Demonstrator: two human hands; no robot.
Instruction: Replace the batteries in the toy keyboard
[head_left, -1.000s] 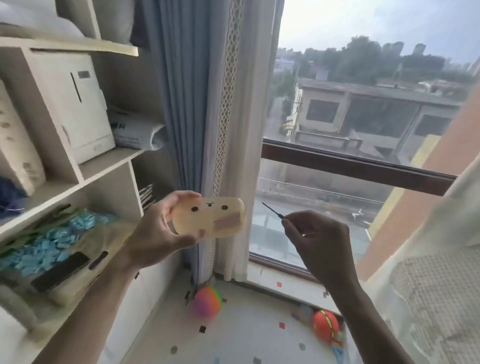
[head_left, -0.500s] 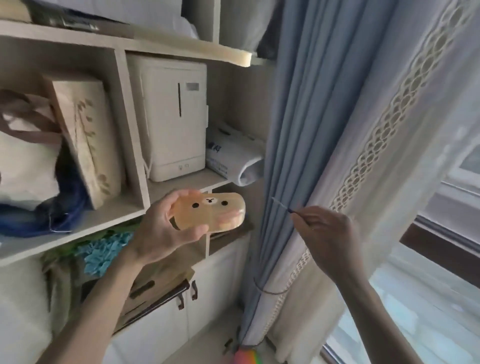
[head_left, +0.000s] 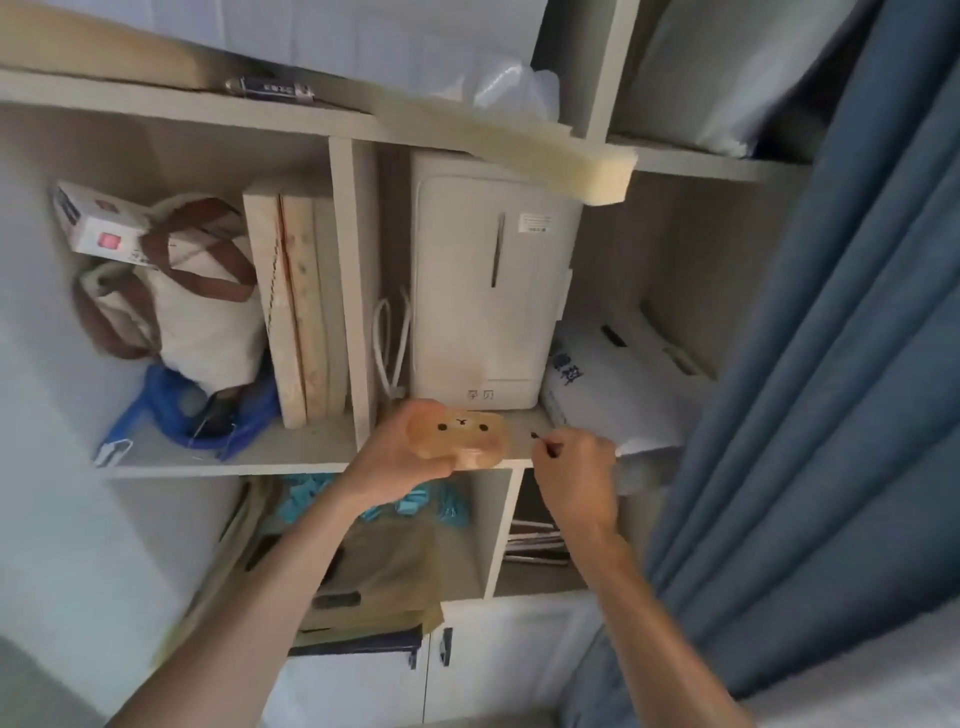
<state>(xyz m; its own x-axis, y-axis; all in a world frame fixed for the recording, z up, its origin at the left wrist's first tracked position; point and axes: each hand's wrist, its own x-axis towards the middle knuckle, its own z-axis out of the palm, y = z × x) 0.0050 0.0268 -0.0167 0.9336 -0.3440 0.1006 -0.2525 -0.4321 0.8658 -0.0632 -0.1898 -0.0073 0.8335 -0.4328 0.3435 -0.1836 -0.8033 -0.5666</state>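
Toy: small, rounded, tan-orange, with a bear face on the side toward the camera — two black dot eyes, a small dark nose mark between them. A paler pinkish patch shows at its lower right edge. Slightly blurred; no keys or battery cover can be made out.

Position: held in the air just in front of the middle shelf, below the white appliance standing in the centre compartment.

Left hand: closed around the toy's left end and underside, fingers wrapped behind, thumb across the lower front. Grip looks firm.

Right hand: just right of the toy, not touching it. Fingers pinched shut on a thin dark tool, its tip pointing left toward the toy with a small gap between. Tool too small and blurred to identify.

Surroundings: canvas bag and upright boards in the left compartment; blue curtain hanging at right.
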